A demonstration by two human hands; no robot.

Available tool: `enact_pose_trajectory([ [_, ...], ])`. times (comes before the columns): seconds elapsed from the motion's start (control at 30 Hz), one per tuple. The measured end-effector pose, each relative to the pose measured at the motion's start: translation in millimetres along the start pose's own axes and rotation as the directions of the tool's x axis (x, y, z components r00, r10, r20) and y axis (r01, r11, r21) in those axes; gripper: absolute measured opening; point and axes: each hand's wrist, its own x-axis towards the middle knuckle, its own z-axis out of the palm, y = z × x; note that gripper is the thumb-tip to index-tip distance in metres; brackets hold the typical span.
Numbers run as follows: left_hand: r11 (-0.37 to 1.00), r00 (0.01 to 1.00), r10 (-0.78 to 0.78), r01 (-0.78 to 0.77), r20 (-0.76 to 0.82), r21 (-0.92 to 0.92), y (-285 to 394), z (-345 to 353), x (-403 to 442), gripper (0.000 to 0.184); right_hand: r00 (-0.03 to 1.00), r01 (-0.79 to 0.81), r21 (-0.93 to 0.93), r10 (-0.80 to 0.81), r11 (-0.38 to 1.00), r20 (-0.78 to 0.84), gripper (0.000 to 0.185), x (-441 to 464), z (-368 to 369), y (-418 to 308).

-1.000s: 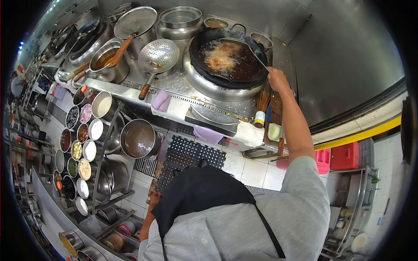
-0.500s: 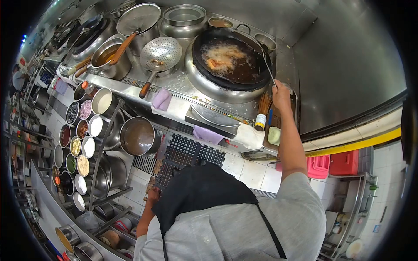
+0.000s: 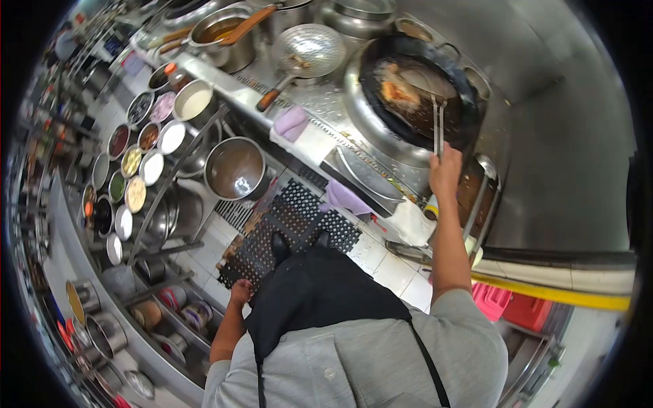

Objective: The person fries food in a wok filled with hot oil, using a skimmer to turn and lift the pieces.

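Running along the upper part of the view, the steel tabletop (image 3: 323,103) carries a wide dark wok (image 3: 467,95), seated in a raised metal ring (image 3: 367,129). A perforated ladle (image 3: 314,47) lies to the left of the wok, its wooden handle towards the front edge, near a folded purple cloth (image 3: 291,124).

Inside the wok, the round head of a skimmer (image 3: 436,124) sits at the right of the dark oil, its twin-rod handle running back over the near rim. The right hand (image 3: 445,170) is clamped on the handle's end, outside the wok. Gripping that far back seems sound, since it leaves length between skin and hot oil; a firm but easy wrist should let the head tilt without splashing. The left hand (image 3: 241,292) hangs low beside the apron, well apart from the wok; its fingers look bent, though how far they close I cannot tell.

Smallest of all, the orange-brown food (image 3: 393,92) lies amid pale froth on the wok's left side, just beside the skimmer's head. Slow, low strokes, with the head slipped under rather than pressed down, would probably treat it most gently.
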Motion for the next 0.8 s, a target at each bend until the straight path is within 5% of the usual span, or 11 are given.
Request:
enact_pose_trajectory([
  [0.07,0.982,0.99,-0.132,0.123,-0.053,-0.145,-28.2,-2.2,-11.9,0.008,0.978,0.136,0.077,-0.121,0.988,-0.17,0.032,3.4,-6.1,-19.9],
  [0.13,0.994,0.995,-0.062,0.053,-0.084,-0.1,-66.8,-8.1,-18.1,0.006,0.997,-0.034,0.363,0.007,0.931,0.075,0.025,3.2,-24.8,-59.0],
  [0.17,0.993,0.989,-0.106,0.099,-0.099,-0.07,-56.1,-5.7,-37.9,0.006,0.985,0.166,0.416,-0.173,0.894,-0.022,0.021,-1.9,-14.0,-65.0],
  [0.23,0.995,0.985,0.055,-0.041,-0.165,0.087,-42.8,-0.8,-66.6,0.008,0.898,-0.105,0.596,-0.182,0.796,0.401,0.02,-20.8,-14.6,-99.9],
  [0.3,0.989,0.992,0.061,-0.045,-0.111,0.142,-69.3,-9.6,-53.8,0.015,0.762,-0.18,0.676,-0.334,0.714,0.555,0.019,-51.2,-5.3,-138.9],
  [0.4,0.872,0.969,0.241,-0.196,-0.046,0.449,-95.4,-23.0,-23.1,0.03,0.618,0.062,0.695,-0.574,0.717,0.537,0.026,-106.6,31.3,-171.0],
  [0.5,0.924,0.932,0.268,-0.177,-0.243,0.34,-55.0,-25.4,-50.9,0.03,0.346,0.174,0.612,-0.629,0.772,0.696,0.04,-166.4,93.2,-160.0],
  [0.6,0.964,0.889,0.244,-0.18,-0.387,0.196,-43.2,-38.8,-66.3,0.028,0.066,0.144,0.511,-0.524,0.847,0.849,0.04,-232.2,153.8,-105.7],
  [0.67,0.993,0.91,0.116,-0.114,-0.399,0.029,-51.6,-47.3,-74.4,0.026,0.029,0.157,0.543,-0.553,0.825,0.833,0.04,-243.7,160.6,-114.4],
  [0.77,0.946,0.851,0.302,-0.212,-0.43,0.245,-96.4,-60.7,-86.3,0.026,0.042,0.104,0.55,-0.557,0.828,0.83,0.038,-259.9,183.4,-112.7],
  [0.8,0.975,0.87,0.192,-0.116,-0.454,0.192,-119.8,-61.3,-87.9,0.026,0.051,0.079,0.551,-0.555,0.831,0.83,0.038,-264.7,191.2,-112.2],
])
